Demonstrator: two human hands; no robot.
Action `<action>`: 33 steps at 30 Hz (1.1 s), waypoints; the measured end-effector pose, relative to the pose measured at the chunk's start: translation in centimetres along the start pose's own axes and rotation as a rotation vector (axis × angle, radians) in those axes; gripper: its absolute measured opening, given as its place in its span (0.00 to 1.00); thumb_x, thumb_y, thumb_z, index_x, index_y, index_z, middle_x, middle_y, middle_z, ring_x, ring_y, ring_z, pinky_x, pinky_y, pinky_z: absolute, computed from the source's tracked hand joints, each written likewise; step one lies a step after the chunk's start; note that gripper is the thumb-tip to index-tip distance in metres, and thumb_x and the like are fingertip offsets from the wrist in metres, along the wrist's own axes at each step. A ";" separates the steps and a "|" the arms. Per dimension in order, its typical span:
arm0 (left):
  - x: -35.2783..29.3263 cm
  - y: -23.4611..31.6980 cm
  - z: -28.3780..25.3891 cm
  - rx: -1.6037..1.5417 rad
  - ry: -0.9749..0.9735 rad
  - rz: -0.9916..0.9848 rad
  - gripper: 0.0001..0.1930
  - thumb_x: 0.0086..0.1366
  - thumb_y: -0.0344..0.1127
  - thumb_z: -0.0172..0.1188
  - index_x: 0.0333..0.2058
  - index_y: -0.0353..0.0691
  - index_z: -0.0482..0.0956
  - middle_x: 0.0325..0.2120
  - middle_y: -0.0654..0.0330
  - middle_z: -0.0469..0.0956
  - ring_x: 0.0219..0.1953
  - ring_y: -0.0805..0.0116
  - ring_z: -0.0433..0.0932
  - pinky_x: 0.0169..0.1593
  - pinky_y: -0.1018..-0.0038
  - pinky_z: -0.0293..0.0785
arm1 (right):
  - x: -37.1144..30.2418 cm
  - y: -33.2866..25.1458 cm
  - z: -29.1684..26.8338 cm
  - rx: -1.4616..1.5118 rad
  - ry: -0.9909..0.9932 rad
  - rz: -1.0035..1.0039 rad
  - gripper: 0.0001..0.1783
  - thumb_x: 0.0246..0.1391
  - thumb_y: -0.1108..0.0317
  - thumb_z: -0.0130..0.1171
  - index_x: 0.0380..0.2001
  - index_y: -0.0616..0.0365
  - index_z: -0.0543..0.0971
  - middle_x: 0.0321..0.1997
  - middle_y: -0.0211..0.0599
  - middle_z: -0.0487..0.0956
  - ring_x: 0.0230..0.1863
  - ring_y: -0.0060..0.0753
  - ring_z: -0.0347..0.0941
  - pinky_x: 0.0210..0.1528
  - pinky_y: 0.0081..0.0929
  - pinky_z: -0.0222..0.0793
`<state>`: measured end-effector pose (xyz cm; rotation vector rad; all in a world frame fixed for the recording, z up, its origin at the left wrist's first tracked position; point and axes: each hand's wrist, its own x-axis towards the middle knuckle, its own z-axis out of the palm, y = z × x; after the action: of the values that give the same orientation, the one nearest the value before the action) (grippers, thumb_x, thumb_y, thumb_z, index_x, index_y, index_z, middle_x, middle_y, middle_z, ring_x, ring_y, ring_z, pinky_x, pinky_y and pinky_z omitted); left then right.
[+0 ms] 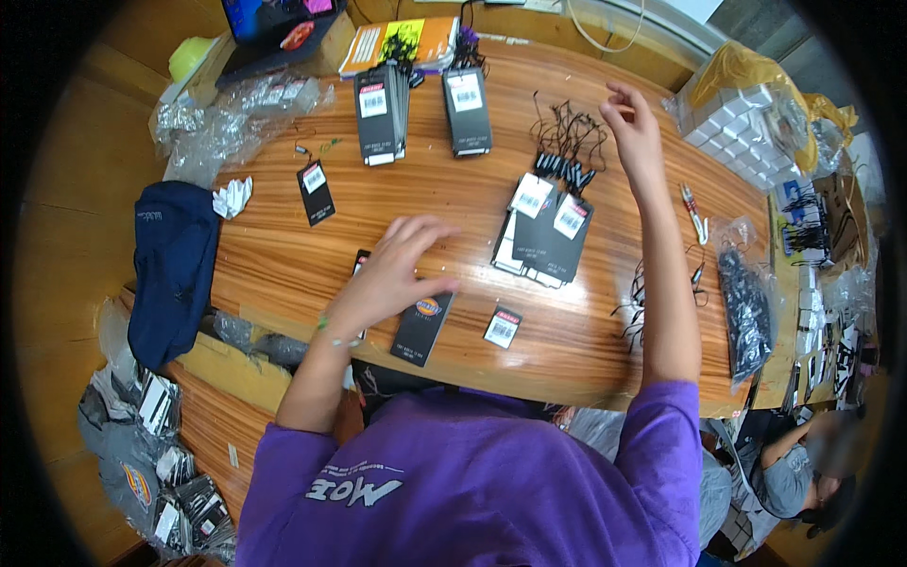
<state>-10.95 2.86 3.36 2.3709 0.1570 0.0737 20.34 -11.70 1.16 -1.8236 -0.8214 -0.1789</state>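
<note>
My left hand (pixel 392 269) is open above the near table, fingers spread, with nothing seen in it. Below its thumb lies a black hang tag (pixel 422 326), and another tag is partly hidden under the hand. A small tag with a white label (pixel 503 327) lies to the right. My right hand (pixel 635 132) is raised at the far right, its fingers bent and apart, with nothing visible in them. Just left of it are loose black cords (pixel 570 132), strung to a fanned pile of black hang tags (pixel 556 241) with white barcode stickers.
Stacked hang tags (pixel 381 123) and a second stack (pixel 467 118) stand at the back. Left are a single tag (pixel 316 194), crumpled paper (pixel 232 198) and dark blue cloth (pixel 173 260). Right are snips (pixel 694 214), a bag of black cords (pixel 746 307) and wrapped white boxes (pixel 732 132).
</note>
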 end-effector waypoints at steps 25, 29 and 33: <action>-6.9 -2.2 1.6 -0.813 0.099 -0.256 0.14 0.58 0.21 0.51 0.44 0.32 0.68 0.34 0.58 0.76 0.39 0.75 0.74 0.42 0.82 0.69 | -24.2 -13.8 0.9 0.336 -0.437 0.536 0.06 0.48 0.74 0.58 0.30 0.61 0.72 0.20 0.30 0.74 0.21 0.16 0.68 0.24 0.17 0.64; -7.3 0.8 2.9 -0.941 0.094 -0.372 0.17 0.56 0.18 0.53 0.46 0.33 0.68 0.35 0.55 0.76 0.38 0.75 0.75 0.41 0.83 0.70 | -23.8 -16.3 1.6 0.445 -0.339 0.345 0.11 0.45 0.71 0.62 0.32 0.61 0.73 0.24 0.32 0.73 0.23 0.22 0.69 0.26 0.19 0.65; -6.8 2.8 5.1 -0.923 0.198 -0.217 0.18 0.55 0.18 0.54 0.46 0.31 0.67 0.34 0.56 0.77 0.37 0.75 0.75 0.41 0.83 0.70 | -23.0 -15.6 1.3 0.168 -0.320 0.192 0.14 0.44 0.73 0.61 0.36 0.62 0.71 0.22 0.32 0.73 0.22 0.22 0.68 0.25 0.20 0.64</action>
<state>-16.97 -3.56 1.52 1.4149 0.3808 0.2242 -6.78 -17.96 1.48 -1.7822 -0.8464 0.3040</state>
